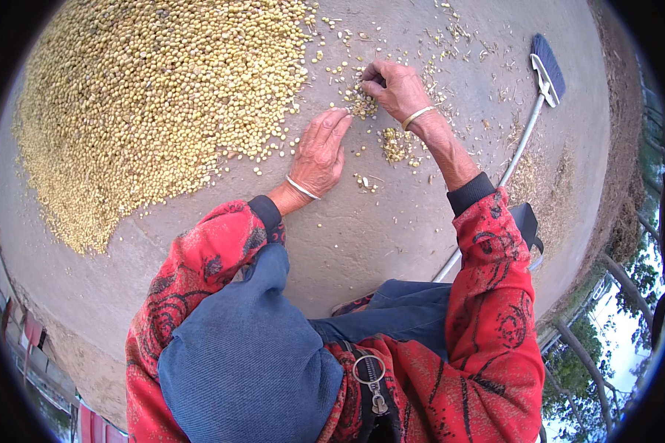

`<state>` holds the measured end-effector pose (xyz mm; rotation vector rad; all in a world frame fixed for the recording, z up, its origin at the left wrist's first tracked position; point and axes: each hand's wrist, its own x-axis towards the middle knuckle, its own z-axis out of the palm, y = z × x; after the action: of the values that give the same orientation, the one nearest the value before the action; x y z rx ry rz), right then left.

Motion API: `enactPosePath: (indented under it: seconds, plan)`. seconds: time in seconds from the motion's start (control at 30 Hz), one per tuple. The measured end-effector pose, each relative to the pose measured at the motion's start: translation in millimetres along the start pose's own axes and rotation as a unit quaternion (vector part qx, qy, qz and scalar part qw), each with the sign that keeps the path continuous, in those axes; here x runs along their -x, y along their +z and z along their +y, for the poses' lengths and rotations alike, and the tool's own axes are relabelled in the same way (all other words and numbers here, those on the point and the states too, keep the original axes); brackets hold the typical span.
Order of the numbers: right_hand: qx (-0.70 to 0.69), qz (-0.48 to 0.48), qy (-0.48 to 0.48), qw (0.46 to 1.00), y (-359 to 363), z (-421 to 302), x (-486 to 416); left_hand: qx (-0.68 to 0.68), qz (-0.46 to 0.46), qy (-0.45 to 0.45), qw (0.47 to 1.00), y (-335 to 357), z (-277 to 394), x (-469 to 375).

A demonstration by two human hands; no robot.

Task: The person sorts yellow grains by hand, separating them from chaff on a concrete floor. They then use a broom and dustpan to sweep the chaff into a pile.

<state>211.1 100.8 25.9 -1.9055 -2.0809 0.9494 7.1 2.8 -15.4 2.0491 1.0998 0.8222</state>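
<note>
A large heap of yellow soybeans lies spread over the concrete floor at the upper left. To the right of it, my left hand rests low over the floor, fingers together and stretched out, their tips at a small pile of beans and chaff. Over that pile's right side is my right hand, with thumb and fingertips curled together; whether something is pinched between them is hidden. A second small pile of beans sits just below my right hand.
A broom with blue bristles lies at the right, its pale handle running down past my right sleeve. A dark dustpan-like object stands beside that sleeve. Chaff is strewn at the right, and loose beans and husks lie around the upper middle.
</note>
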Motion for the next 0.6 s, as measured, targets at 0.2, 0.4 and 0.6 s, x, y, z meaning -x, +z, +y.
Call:
enactPosePath:
  seconds: [0.2,0.4,0.6]
  plan:
    - [0.049,0.034,-0.053,0.997,15,5,6,0.012,-0.007,-0.004,1.000,-3,1,-1]
    - [0.056,0.029,-0.062,0.996,13,1,12,0.083,0.063,-0.018,0.994,-6,3,-8]
    - [0.061,-0.003,-0.064,0.996,10,3,9,-0.034,0.063,-0.007,0.997,-14,-13,-40]
